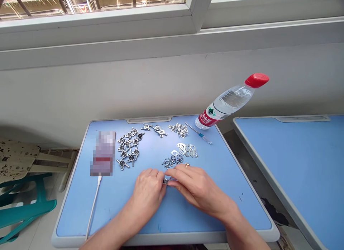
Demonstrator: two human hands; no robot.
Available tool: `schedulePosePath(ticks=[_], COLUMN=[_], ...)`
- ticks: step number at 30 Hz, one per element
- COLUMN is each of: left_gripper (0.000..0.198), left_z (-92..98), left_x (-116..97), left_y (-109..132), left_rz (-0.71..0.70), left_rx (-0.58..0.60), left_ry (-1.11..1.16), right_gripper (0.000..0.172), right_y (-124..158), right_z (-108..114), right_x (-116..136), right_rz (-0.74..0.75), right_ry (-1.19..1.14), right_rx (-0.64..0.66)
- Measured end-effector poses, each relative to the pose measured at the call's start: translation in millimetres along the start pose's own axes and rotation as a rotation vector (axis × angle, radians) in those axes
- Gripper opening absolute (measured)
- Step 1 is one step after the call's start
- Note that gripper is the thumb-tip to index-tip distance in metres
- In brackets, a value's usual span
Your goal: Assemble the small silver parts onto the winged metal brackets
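Observation:
My left hand is closed around a small silver metal fitting, of which only a bit shows between the fingers. From the right, my right hand pinches at the same fitting with thumb and forefinger; the hands nearly meet low over the blue desk. Just beyond the fingertips lie tiny metal balls or screws, too small to tell which, and dark rubber rings. Flat metal plates with holes are spread behind them. Farther back sits a pile of small silver eyelet pieces.
Several metal fittings with round black centres lie left of centre, others at the back. A screwdriver lies near a red-capped water bottle. A blurred phone with a white cable is at left. A second desk stands right.

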State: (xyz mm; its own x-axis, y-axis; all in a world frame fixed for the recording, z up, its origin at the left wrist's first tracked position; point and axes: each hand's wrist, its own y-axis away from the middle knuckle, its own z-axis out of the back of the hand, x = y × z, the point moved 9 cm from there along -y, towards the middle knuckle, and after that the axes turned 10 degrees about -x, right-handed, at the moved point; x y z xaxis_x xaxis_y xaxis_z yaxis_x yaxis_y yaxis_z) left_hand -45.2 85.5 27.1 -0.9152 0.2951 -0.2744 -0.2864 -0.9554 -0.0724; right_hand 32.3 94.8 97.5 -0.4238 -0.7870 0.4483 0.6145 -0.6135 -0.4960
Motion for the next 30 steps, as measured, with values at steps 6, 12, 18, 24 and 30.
schedulePosePath(ticks=[6,12,18,24,30], left_gripper=[0.006,0.007,0.008,0.005,0.007], left_z=[-1.0,-2.9,-4.6,-3.0,-1.0], left_x=[0,2,2,2,1], left_y=[0,0,0,-1,-2], left_rz=[0.006,0.030,0.049,0.050,0.032], left_rx=[-0.012,0.008,0.071,0.127,0.106], left_ry=[0.007,-0.011,0.016,-0.016,-0.002], right_gripper=[0.023,0.022,0.025,0.010,0.012], right_y=[-1,0,1,2,6], right_z=[1,0,-7,14,-5], right_x=[-1,-6,-2,-21,-39], right_rz=[-0.029,-0.022,-0.052,-0.163,-0.374], right_ry=[-0.151,-0.012,-0.170,-0.157,-0.124], right_rx=[-0.001,-0.009,0.043,-0.216,0.036])
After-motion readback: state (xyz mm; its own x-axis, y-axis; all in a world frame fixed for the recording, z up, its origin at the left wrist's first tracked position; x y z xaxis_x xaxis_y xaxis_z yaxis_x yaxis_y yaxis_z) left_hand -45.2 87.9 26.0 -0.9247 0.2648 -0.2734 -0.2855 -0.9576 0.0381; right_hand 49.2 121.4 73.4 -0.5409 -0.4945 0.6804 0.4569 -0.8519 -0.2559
